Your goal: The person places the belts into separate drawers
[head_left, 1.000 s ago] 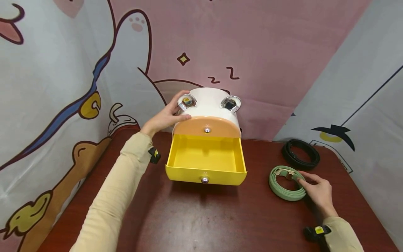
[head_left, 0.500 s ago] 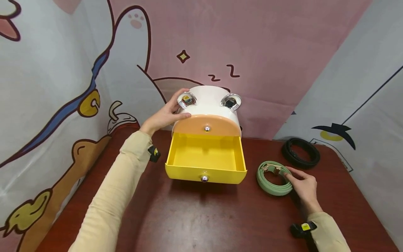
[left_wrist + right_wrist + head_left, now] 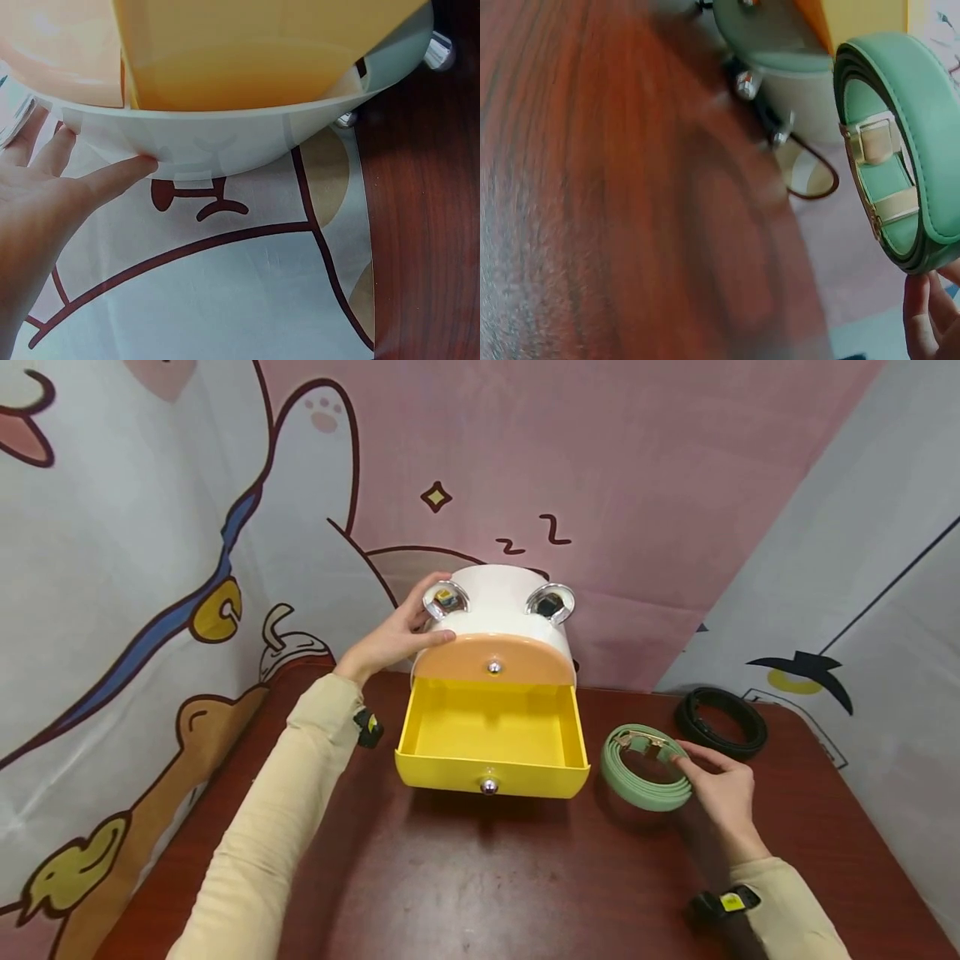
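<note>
A small drawer cabinet [image 3: 498,602] with a white body and two shiny silver ear-like rings stands on the table. Its upper drawer [image 3: 461,660] is orange and closed; the lower yellow drawer [image 3: 487,777] is pulled out, with nothing inside. My left hand [image 3: 390,639] rests on the cabinet's upper left side, fingers spread beside one ring. In the left wrist view, those fingers [image 3: 120,180] touch the white wall. My right hand [image 3: 723,789] pinches the right edge of a coiled green belt [image 3: 637,789] with a gold buckle. The right wrist view shows the belt [image 3: 937,142] raised over the table.
A coiled black belt [image 3: 722,722] lies at the back right of the dark red table [image 3: 465,877], behind my right hand. A cartoon-printed cloth [image 3: 615,485] hangs behind the cabinet and along both sides.
My right hand has carried the green belt left and slightly up, close to the yellow drawer's right side. The left hand and the cabinet have stayed in place.
</note>
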`<action>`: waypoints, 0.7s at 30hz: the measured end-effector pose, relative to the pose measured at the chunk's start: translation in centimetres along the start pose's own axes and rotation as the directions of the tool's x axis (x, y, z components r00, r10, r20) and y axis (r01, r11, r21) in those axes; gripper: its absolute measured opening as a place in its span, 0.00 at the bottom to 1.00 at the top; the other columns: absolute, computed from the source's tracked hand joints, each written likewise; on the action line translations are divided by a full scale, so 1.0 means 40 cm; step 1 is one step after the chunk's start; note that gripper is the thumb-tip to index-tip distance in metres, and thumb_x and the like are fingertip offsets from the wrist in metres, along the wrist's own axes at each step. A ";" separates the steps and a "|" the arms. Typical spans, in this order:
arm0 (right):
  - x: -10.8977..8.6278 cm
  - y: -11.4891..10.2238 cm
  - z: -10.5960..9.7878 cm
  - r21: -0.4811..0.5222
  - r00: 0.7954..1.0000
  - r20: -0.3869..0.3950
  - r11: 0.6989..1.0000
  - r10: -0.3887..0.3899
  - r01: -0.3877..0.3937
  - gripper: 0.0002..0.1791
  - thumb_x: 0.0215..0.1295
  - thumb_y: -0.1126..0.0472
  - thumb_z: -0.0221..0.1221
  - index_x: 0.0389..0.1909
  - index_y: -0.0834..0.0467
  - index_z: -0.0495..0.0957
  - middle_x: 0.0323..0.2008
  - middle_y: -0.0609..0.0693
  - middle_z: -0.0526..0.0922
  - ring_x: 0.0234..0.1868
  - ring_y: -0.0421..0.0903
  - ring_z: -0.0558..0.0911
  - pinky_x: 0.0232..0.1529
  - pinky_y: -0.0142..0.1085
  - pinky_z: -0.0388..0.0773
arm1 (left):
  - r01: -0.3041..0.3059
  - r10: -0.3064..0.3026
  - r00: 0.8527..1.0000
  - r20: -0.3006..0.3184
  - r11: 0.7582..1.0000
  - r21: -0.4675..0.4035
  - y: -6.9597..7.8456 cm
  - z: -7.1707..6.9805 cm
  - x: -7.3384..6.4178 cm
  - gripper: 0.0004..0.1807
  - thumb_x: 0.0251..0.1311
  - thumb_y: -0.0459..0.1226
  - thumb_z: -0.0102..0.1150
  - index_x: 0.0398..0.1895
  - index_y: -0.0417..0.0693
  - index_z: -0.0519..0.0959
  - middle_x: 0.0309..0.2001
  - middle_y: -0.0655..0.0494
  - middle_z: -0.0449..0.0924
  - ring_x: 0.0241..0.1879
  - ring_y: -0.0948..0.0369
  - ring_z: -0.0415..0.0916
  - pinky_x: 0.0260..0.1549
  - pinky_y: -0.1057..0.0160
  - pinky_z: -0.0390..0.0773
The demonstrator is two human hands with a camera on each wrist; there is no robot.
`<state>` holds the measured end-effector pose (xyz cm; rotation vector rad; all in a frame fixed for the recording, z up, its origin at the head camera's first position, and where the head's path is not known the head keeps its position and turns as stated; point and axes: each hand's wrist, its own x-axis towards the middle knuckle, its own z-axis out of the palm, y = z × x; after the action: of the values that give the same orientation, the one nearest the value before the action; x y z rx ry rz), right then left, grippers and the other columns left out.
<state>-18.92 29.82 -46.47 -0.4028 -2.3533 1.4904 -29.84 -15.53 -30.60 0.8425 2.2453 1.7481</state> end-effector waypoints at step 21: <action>-0.024 -0.147 -0.023 0.037 0.980 0.076 0.983 -0.183 0.180 0.17 0.58 0.65 0.67 0.49 0.65 0.82 0.32 0.37 0.82 0.29 0.35 0.80 0.25 0.25 0.73 | -0.006 0.006 1.000 -0.004 1.000 0.004 -0.006 0.001 0.006 0.43 0.65 0.28 0.57 0.76 0.54 0.44 0.71 0.43 0.53 0.63 0.47 0.64 0.56 0.52 0.69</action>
<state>-18.03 27.75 -40.88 -0.1189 -2.3530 1.4790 -30.08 -15.42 -30.78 0.8482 2.2515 1.7505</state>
